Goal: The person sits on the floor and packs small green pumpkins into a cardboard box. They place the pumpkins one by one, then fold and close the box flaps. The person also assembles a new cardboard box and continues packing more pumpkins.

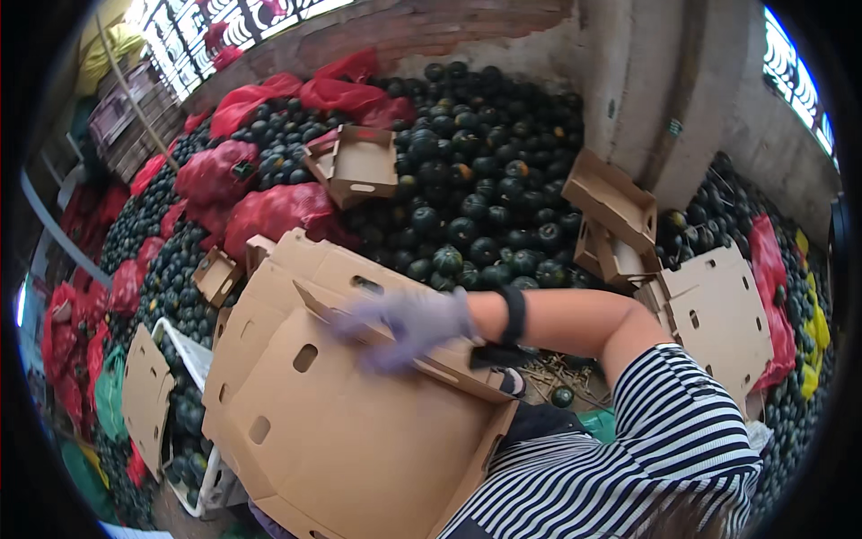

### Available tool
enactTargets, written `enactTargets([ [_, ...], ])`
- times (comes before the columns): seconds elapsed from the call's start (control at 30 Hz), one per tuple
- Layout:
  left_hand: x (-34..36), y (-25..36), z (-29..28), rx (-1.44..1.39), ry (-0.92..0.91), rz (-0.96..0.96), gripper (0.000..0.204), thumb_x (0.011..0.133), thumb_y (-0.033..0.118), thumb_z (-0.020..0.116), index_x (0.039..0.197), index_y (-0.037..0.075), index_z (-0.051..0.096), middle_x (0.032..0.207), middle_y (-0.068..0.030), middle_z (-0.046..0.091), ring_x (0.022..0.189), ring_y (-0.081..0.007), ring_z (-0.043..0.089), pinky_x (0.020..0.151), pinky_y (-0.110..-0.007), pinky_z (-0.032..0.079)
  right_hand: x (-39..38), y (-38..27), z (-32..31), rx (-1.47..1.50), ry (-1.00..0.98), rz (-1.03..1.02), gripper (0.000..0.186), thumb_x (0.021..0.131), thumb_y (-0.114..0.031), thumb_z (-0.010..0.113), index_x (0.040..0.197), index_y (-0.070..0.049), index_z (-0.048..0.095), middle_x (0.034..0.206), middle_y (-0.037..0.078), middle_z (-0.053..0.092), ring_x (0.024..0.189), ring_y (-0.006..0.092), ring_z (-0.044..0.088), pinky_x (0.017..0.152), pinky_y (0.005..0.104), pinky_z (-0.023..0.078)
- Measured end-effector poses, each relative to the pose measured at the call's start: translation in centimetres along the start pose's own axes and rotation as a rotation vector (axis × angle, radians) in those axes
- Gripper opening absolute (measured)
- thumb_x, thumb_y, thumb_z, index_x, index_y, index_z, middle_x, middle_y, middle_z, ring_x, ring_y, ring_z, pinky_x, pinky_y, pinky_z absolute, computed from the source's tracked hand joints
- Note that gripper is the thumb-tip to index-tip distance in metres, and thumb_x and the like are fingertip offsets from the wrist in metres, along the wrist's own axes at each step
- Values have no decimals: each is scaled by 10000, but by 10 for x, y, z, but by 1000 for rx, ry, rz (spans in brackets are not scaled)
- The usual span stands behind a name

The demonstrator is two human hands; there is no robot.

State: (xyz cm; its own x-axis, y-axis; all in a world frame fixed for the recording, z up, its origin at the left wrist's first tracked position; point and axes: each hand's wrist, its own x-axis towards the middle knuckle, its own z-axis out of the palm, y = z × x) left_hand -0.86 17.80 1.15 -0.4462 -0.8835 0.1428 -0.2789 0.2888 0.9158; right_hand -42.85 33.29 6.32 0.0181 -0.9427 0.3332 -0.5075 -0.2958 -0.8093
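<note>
Head view: the cardboard blank was positioned left of the striped shirt. The blurred right hand was at its raised flap; the left hand was mostly hidden below. Finger closure could not be determined for either.

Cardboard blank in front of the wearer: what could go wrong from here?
Two possible risks. The raised flap of the cardboard blank might crease or spring back if the gloved right hand, blurred over it, pushes unevenly. The tilted open box near the pillar might slide if knocked, being perched on another box.
</note>
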Motion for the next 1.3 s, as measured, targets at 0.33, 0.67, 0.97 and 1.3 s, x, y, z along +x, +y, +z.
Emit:
enactTargets([
  [0.33, 51, -8, -3, -146, -135, -130, 364, 1012, 212, 592, 1311, 7, 609, 1261, -178, 632, 1182, -272, 607, 967, -394, 499, -8, 115, 1, 271, -110, -351, 480, 1008, -211, 620, 1443, -47, 503, 1467, 130, 536, 1432, 263, 417, 1226, 359, 249],
  [0.67, -8, 34, 18, -489, -202, 292, 349, 991, 161, 632, 1301, 3, 614, 1328, -215, 592, 1278, -303, 559, 1069, -410, 457, -12, 65, 17, 333, 146, -517, 285, 1054, -217, 557, 1269, -35, 603, 1240, 93, 621, 1200, 203, 555, 1054, 343, 431],
  [0.97, 46, 57, 37, 1302, -654, 272, 1167, 703, 524, 832, 1620, 122, 231, 1284, -119, 632, 1235, -248, 596, 950, -450, 503, 63, 4, 36, -870, -636, 51, 861, 718, -475, 870, 1475, -289, 505, 1263, 109, 590, 1148, 311, 626, 923, 459, 513],
  [1.3, 83, 69, 88, 1719, -760, -184, 812, 841, 562, 713, 1507, 177, 452, 1223, -134, 712, 1100, -261, 706, 846, -412, 570, 74, 50, 88, -1110, -436, 233, 171, 822, -223, 723, 985, -170, 725, 959, 65, 739, 923, 287, 733, 696, 426, 567],
])
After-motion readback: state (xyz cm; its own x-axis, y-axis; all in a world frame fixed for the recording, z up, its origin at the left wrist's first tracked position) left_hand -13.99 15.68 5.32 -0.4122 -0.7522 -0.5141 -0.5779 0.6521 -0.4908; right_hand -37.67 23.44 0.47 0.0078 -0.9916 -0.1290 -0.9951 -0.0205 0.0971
